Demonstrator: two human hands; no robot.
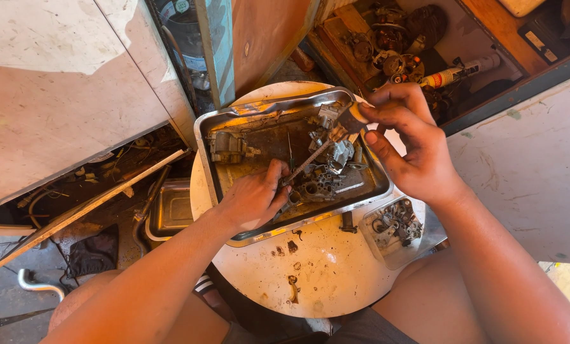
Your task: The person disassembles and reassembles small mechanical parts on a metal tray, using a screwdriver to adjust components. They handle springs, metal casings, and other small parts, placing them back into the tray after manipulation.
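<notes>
- The left hand (254,200) rests at the near edge of the metal tray (208,130). Its fingers are curled down onto a small grey metal part (316,185), a cast carburettor-like body lying in the tray, and press it still. Whether they wrap fully round it cannot be told, since the knuckles hide the grip.
- That cast part looks heavy for its size, rigid and oily. It should slide on the wet tray floor unless it is pinned at its blocky body, not at its thin levers.
- The screwdriver (310,159) slants from the part up to the right hand (412,150). Its shaft is thin and stiff, and its tip sits just beside the left fingertips.
- The right hand's fingers are closed round the tool's stubby handle, thumb and forefinger pinched at its top. A greasy handle may twist in the grip, so a full-finger hold suits it better than a pinch.
- The tray lies on a round white table (310,274), which is stained and strewn with small bits.
- A second grey part (229,146) lies apart in the tray's far left corner.
- A clear tub (393,226) of small parts stands just right of the tray.
- Beyond is an open box of hardware (393,44).
</notes>
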